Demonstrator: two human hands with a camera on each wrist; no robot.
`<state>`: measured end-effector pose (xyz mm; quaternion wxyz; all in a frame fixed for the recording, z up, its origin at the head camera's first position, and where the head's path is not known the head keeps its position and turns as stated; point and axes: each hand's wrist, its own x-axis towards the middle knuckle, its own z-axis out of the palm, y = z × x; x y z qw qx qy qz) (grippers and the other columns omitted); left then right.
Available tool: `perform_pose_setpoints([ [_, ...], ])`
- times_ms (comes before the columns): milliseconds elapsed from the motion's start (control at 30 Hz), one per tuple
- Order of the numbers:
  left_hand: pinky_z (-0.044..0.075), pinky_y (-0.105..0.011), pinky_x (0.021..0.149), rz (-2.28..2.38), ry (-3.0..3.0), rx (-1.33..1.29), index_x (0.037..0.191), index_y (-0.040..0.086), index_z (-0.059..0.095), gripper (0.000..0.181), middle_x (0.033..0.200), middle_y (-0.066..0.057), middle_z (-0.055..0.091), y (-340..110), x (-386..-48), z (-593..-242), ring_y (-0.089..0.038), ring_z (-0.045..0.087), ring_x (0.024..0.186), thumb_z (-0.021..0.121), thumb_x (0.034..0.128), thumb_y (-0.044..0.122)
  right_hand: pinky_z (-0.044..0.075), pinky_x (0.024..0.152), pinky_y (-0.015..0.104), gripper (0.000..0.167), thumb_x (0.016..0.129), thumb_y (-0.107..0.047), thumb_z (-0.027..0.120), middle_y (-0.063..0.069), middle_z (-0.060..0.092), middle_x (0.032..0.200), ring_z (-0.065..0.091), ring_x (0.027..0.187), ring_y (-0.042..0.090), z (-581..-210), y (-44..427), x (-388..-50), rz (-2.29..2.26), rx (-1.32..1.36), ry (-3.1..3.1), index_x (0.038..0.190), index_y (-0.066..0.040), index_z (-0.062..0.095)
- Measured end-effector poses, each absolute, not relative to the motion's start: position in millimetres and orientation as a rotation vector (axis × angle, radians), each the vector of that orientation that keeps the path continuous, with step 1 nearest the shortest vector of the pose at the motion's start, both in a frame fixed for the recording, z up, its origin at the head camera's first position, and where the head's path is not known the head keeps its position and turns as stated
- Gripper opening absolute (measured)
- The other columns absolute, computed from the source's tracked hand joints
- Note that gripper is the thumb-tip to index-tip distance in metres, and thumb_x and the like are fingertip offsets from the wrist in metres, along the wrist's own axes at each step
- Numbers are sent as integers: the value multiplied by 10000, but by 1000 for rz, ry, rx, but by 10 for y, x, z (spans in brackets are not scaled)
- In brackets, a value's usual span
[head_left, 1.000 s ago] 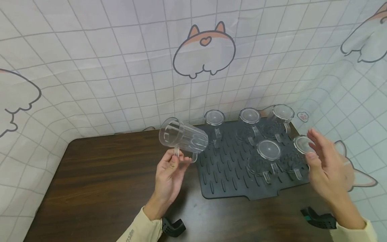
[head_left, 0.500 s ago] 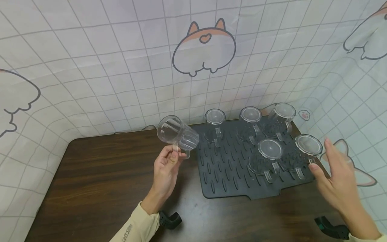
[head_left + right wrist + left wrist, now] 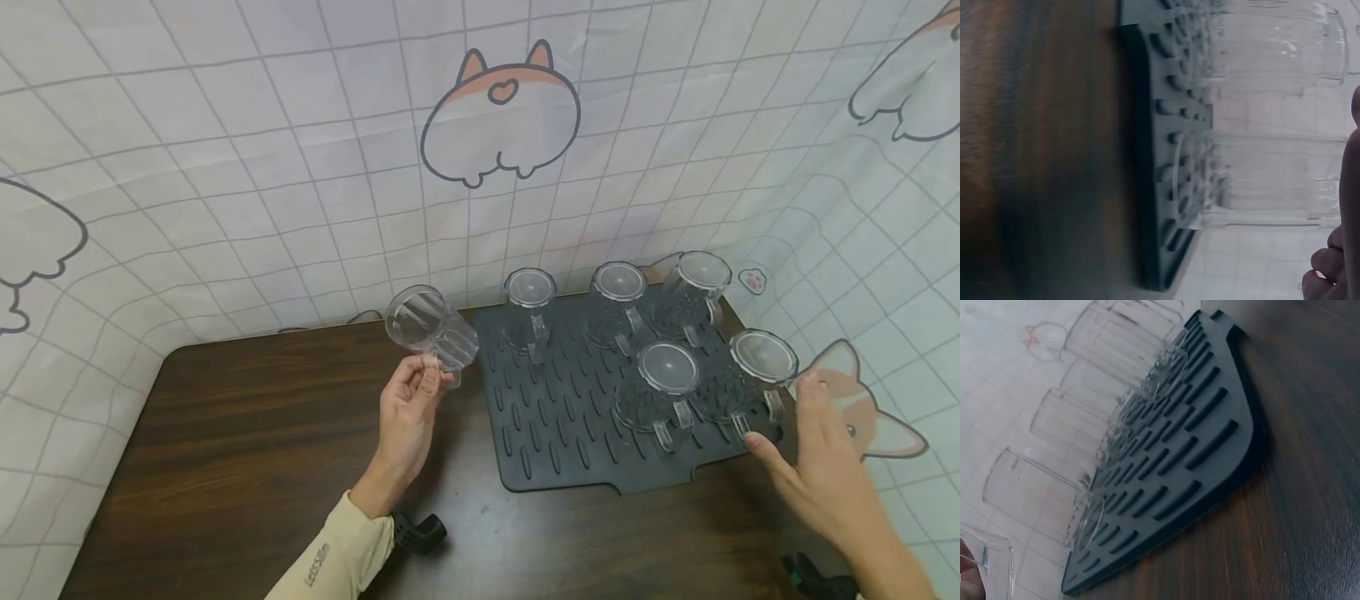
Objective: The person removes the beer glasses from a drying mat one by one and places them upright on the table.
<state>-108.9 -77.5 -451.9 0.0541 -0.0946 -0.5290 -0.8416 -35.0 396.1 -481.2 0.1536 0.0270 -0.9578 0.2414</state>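
Note:
My left hand [image 3: 407,408] pinches the handle of a clear mug [image 3: 431,325], held above the table just left of the mat. That mug is tilted, its mouth toward the upper left and its base toward the mat. In the left wrist view, only part of the held mug [image 3: 997,556] shows at the lower left corner. My right hand [image 3: 821,467] has its fingers extended beside the front right mug [image 3: 763,358]; whether it touches that mug's handle I cannot tell. Several clear mugs, among them a front middle mug [image 3: 667,371], stand upside down on the dark drying mat [image 3: 555,458].
The mat lies on the right part of a dark wooden table [image 3: 247,467]. A back left mug [image 3: 529,312] is nearest to the held one. White gridded cloth [image 3: 315,167] with cartoon prints hangs behind and at the right, close to the table's edges.
The left hand has shifted left with its mug, whose mouth has turned more toward the camera. The right hand has moved lower, from over the front right mug to beside it.

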Motion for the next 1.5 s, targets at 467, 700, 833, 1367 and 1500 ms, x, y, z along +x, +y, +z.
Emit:
perform_pose_setpoints([
  [467, 556, -212, 918, -2512, -1674, -189, 1047, 116, 591, 53, 960, 36, 648, -815, -1314, -4672, -70, 655, 951, 581, 1045, 64, -76, 1263, 694, 948, 1048, -441, 573, 455, 75, 1621, -2, 1561, 578, -5159, 4085, -317, 548, 88, -2889, 1582, 161, 71],
  [700, 559, -207, 882, -2502, -1706, -127, 1055, 103, 597, 70, 937, 34, 643, -841, -1448, -4758, -73, 643, 920, 571, 1043, 39, -7, 1187, 812, 959, 1047, -487, 554, 456, 94, 1618, 37, 1551, 595, -5220, 4053, -326, 468, 81, -2982, 1575, 172, 99],
  [833, 557, -212, 873, -2500, -1729, -66, 1064, 88, 590, 71, 924, 38, 638, -856, -1506, -4800, -77, 640, 911, 562, 1044, 27, 61, 1145, 849, 961, 1048, -496, 548, 454, 76, 1622, 71, 1540, 610, -5244, 4019, -335, 477, 80, -3032, 1580, 164, 95],
  [1367, 539, -219, 881, -2432, -1833, -31, 1062, 49, 594, 26, 911, 56, 637, -850, -1651, -4890, -93, 631, 927, 578, 1042, 44, 170, 1081, 861, 988, 1055, -559, 488, 467, 77, 1602, 79, 1516, 639, -5223, 4000, -384, 412, 9, -3151, 1541, 223, 130],
  [1500, 526, -214, 863, -2415, -1849, -35, 1064, 25, 588, 52, 912, 50, 633, -852, -1680, -4921, -100, 619, 926, 594, 1041, 71, 163, 1081, 867, 979, 1061, -550, 480, 472, 59, 1599, 70, 1512, 647, -5224, 4002, -398, 428, 11, -3162, 1536, 231, 130],
])
